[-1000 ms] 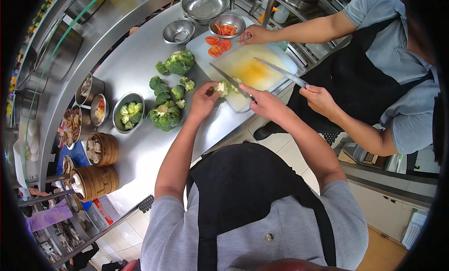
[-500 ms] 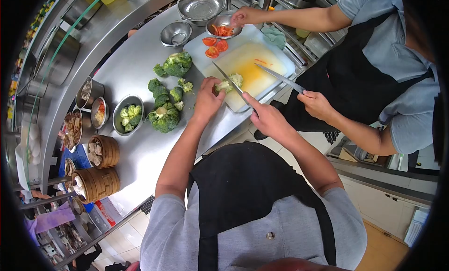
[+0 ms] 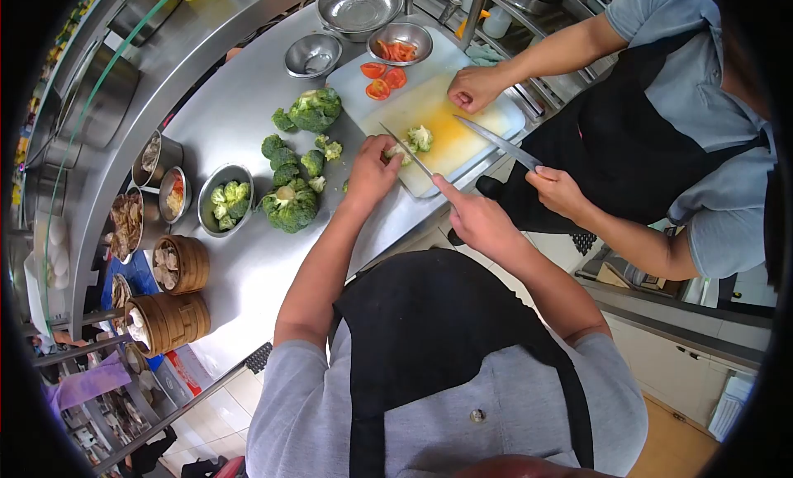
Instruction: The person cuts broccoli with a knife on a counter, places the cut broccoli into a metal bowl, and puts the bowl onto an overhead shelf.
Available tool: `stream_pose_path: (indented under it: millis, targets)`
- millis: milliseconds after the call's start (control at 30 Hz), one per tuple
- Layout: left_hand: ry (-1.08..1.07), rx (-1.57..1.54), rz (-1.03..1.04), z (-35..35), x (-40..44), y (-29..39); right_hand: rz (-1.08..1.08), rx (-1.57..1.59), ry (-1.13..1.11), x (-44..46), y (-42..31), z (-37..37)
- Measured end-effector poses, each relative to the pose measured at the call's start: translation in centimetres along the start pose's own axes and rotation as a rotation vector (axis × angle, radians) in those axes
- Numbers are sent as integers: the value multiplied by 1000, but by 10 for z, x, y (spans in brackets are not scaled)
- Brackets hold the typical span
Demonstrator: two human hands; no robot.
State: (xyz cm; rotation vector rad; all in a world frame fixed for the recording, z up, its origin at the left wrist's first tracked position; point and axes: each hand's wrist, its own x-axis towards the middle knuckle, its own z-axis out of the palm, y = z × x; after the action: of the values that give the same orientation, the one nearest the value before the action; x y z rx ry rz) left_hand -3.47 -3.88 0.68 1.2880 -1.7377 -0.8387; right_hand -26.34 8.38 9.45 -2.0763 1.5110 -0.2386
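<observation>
Near the lower edge of a white cutting board (image 3: 496, 119), the right hand (image 3: 481, 222) is closed around the handle of a knife (image 3: 420, 163). The left hand (image 3: 372, 174) keeps a narrow grip: its bent fingers and thumb hold a small broccoli piece (image 3: 400, 153), which they partly cover. This piece lies on the board at one side of the blade, and a second cut piece (image 3: 420, 137) lies just beside, at the other side.

Across the board is a co-worker, who has a knife in one hand (image 3: 562, 182); the other hand (image 3: 479, 88) is curled above the yellow-stained part, and I cannot tell whether it holds something. Farther along the board are red tomato pieces (image 3: 377, 89), near a steel bowl (image 3: 405, 30) with tomato strips inside.

Beside the board, on the steel table (image 3: 347, 243), two big broccoli heads (image 3: 289, 207) lie with smaller florets (image 3: 282, 158) between them. Next to these stands a metal bowl (image 3: 204, 204) containing cut florets, and farther away are two bamboo steamers (image 3: 186, 317).
</observation>
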Motion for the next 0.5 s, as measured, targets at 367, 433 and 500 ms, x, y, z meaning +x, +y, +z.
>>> stream_pose_path:
  millis: [367,433,500]
  targets:
    - [11,19,2,8,-5,-6,-54,-49,-1,70,11,8]
    - [6,35,-31,9,-4,-4,-73,-44,-11,74,14,4]
    - [0,49,-65,7,-5,0,-79,-75,-38,72,16,1]
